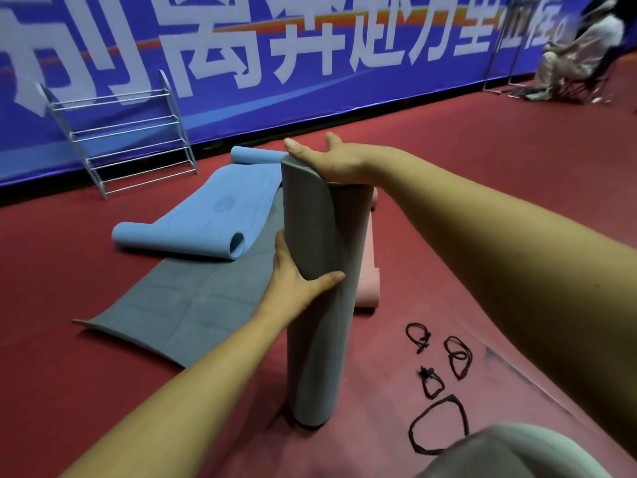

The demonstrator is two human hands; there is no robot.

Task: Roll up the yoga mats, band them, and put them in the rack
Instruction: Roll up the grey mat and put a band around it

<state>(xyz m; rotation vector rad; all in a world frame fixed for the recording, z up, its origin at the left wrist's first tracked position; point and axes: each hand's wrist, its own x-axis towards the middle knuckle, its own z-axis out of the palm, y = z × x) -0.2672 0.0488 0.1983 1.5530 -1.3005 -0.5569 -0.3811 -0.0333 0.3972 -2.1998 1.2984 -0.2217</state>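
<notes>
Grey mat [320, 339] upright: left fingers [280, 244] wrap it, right fingers [303, 153] press flat atop.

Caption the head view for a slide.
Left hand and right hand steady a rolled grey mat upright, bands lying beside it.

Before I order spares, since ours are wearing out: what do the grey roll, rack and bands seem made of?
Grey roll: likely foam or rubber, matte; its loose edge curls smoothly, with no shine. Rack: metal, silvery tubing with bright glints. Bands: thin black cord, perhaps elastic; they lie in limp loops.
</notes>
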